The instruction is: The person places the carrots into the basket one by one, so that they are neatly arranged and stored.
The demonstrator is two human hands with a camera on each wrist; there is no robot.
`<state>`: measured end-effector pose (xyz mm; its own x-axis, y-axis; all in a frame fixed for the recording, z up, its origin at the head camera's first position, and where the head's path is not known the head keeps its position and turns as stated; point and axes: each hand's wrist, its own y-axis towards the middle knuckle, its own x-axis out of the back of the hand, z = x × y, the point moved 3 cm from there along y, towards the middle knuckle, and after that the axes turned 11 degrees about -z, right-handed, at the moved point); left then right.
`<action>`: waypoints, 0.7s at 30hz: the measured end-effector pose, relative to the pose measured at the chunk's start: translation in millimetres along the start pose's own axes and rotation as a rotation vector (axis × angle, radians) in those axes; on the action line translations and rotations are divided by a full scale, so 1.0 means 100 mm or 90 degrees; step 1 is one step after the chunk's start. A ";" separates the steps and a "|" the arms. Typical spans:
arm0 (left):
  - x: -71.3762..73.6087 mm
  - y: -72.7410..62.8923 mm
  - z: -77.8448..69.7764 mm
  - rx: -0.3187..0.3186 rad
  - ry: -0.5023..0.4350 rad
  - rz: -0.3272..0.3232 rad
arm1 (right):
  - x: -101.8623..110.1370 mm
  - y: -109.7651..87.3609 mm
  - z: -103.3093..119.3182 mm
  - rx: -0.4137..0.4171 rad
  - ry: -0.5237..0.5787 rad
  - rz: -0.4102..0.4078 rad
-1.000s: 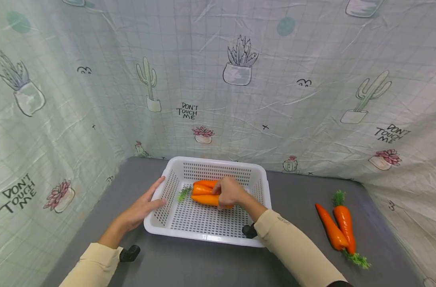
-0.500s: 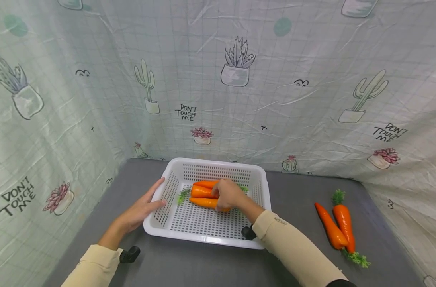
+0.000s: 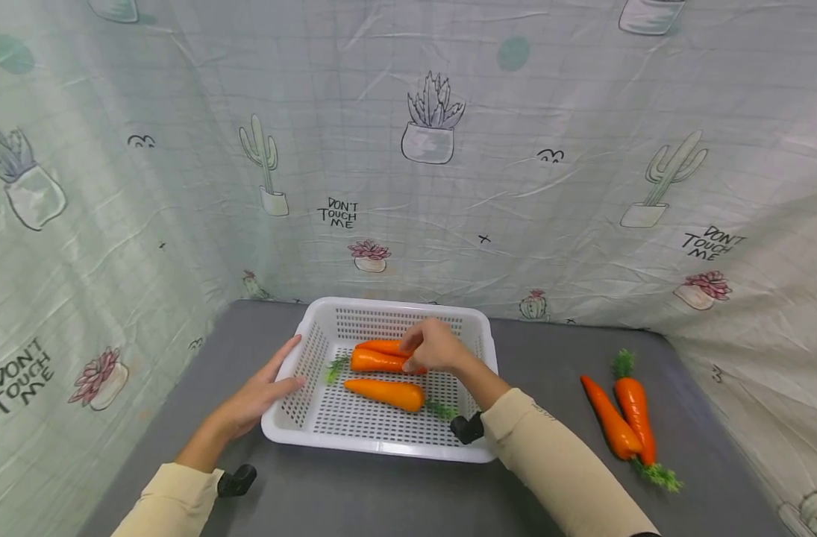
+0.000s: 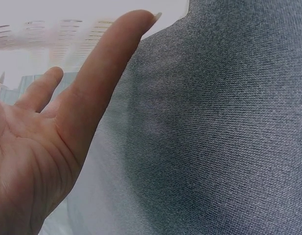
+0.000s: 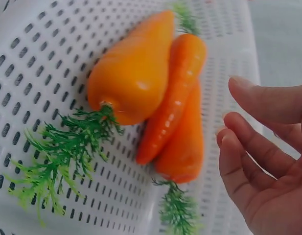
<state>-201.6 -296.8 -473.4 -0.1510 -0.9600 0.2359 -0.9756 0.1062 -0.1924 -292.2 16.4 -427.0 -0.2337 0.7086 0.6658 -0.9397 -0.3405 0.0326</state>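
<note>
A white perforated plastic basket [image 3: 374, 447] holds three orange carrots with green tops. The lighter front carrot [image 3: 384, 394] lies apart from the middle carrot [image 3: 374, 361] and the back carrot [image 3: 378, 345], which lie side by side. My right hand [image 3: 442, 349] hovers over the right ends of those two. In the right wrist view, nothing is between the thumb and fingers of the right hand [image 5: 275, 156]. With thumb and fingers extended, my left hand [image 3: 257, 399] rests against the basket's left rim. The left wrist view shows the left hand [image 4: 43, 142] with its straight thumb at the basket edge.
On the grey table [image 3: 334, 500], to the right of the basket, a carrot [image 3: 612, 418] and another carrot [image 3: 636, 418] lie side by side. A curtain [image 3: 381, 171] printed with potted plants hangs behind and along both sides.
My right hand has released the front carrot and moved up off it. That carrot now lies nearer the basket's front, separate from the other two. The left hand stays at the rim.
</note>
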 end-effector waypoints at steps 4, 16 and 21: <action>0.00 0.00 -0.01 0.007 0.000 -0.003 | 0.17 -0.05 -0.03 -0.036 0.058 -0.025; 0.00 -0.02 -0.03 0.008 -0.007 -0.001 | 0.72 -0.33 -0.33 -0.139 0.173 -0.101; -0.01 -0.02 -0.02 0.004 -0.008 0.008 | 0.93 -0.47 -0.53 -0.133 0.204 -0.125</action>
<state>-200.2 -295.9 -471.4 -0.1617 -0.9616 0.2218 -0.9726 0.1172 -0.2008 -282.5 130.6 -406.0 -0.0804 0.9148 0.3958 -0.9967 -0.0712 -0.0379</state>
